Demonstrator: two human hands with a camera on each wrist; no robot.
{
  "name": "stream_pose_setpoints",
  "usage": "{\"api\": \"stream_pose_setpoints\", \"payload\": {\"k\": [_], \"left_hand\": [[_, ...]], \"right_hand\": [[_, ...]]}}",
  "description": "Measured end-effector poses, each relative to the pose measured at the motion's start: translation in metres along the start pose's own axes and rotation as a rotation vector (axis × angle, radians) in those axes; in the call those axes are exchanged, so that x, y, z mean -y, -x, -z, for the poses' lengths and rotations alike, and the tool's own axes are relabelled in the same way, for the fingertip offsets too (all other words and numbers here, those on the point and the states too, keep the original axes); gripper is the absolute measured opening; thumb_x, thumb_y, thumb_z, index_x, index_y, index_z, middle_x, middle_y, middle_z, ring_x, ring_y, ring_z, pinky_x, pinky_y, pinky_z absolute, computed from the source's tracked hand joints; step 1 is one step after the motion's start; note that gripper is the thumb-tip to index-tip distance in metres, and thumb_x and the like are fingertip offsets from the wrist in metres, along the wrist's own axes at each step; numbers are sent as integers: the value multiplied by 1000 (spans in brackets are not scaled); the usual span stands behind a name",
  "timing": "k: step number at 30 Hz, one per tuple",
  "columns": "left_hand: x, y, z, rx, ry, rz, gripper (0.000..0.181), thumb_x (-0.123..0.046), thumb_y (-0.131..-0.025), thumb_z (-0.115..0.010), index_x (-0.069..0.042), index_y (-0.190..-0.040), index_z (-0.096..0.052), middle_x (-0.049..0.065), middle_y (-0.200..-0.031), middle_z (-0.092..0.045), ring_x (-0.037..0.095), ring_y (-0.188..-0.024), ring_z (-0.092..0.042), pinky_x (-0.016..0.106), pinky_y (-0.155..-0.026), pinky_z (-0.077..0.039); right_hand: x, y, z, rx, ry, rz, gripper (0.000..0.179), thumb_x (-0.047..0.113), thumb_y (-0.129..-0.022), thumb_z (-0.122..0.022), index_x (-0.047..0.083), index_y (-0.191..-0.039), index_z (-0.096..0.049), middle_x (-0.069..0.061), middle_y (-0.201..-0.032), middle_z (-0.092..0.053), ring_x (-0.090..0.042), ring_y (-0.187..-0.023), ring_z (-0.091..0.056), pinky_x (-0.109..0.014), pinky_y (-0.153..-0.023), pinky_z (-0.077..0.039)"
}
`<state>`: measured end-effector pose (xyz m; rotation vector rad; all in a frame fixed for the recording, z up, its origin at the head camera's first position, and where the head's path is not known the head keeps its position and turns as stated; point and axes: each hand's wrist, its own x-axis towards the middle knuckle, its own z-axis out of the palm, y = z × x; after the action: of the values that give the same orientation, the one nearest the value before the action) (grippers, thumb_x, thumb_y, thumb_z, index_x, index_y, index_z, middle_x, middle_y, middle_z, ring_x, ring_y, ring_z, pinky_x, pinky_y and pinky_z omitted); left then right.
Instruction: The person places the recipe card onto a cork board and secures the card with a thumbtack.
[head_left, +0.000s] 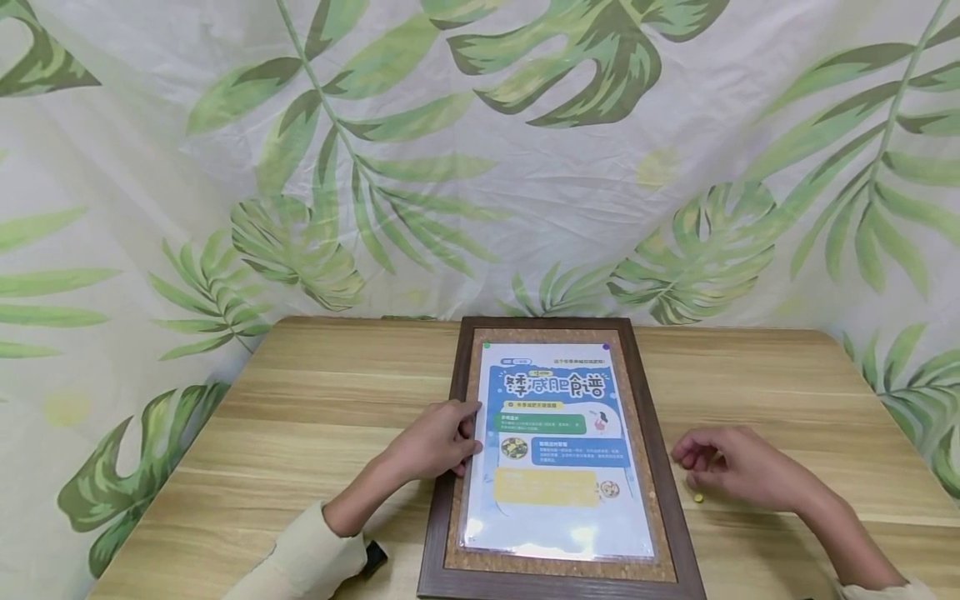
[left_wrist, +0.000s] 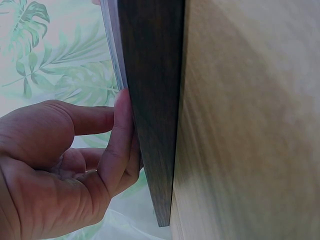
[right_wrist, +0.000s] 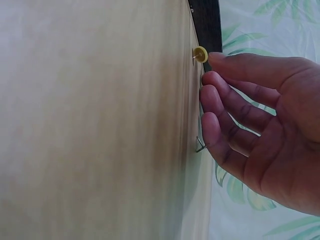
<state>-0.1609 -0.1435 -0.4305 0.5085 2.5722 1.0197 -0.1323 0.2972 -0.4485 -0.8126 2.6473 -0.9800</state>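
A white printed sheet [head_left: 555,533] lies on a cork board with a dark brown frame [head_left: 651,417]. A green tack [head_left: 487,344] sits at its top left corner and a purple tack [head_left: 606,346] at its top right. My left hand [head_left: 438,437] rests at the sheet's left edge, thumb and forefinger tips apart and touching it. Right of the frame, my right hand [head_left: 738,467] is low over the table, fingers loosely bent. A yellow tack [right_wrist: 201,54] lies right at its thumb tip. By the little finger, a thin metal pin [right_wrist: 201,145] shows, its head hidden.
The wood-grain table [head_left: 315,400] carries the board near its middle. Behind it hangs a white cloth [head_left: 555,208] with green leaf print. A small black object [head_left: 373,558] shows beside the left sleeve [head_left: 307,558].
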Motion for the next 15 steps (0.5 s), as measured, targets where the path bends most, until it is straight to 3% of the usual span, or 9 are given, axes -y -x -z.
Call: {"api": "stream_pose_setpoints", "payload": {"k": [8,15], "left_hand": [[0,0,0,-2,3,-1,59,3,-100,-70,16,-153,-46,10,-91,-59,13,-58,-67,24,-49,-54],[-1,0,0,-3,3,-4,59,3,-100,-70,16,-153,-46,10,-91,-60,13,-59,-67,24,-49,-54]], "right_hand": [[-3,8,-1,26,-33,48,21,-2,-90,-78,9,-107,-74,9,-95,-71,4,-83,-63,-22,-69,-58],[-2,17,-1,48,-33,20,22,-4,-91,-77,11,-107,-74,11,-94,-70,4,-83,-62,-22,-68,-57]]}}
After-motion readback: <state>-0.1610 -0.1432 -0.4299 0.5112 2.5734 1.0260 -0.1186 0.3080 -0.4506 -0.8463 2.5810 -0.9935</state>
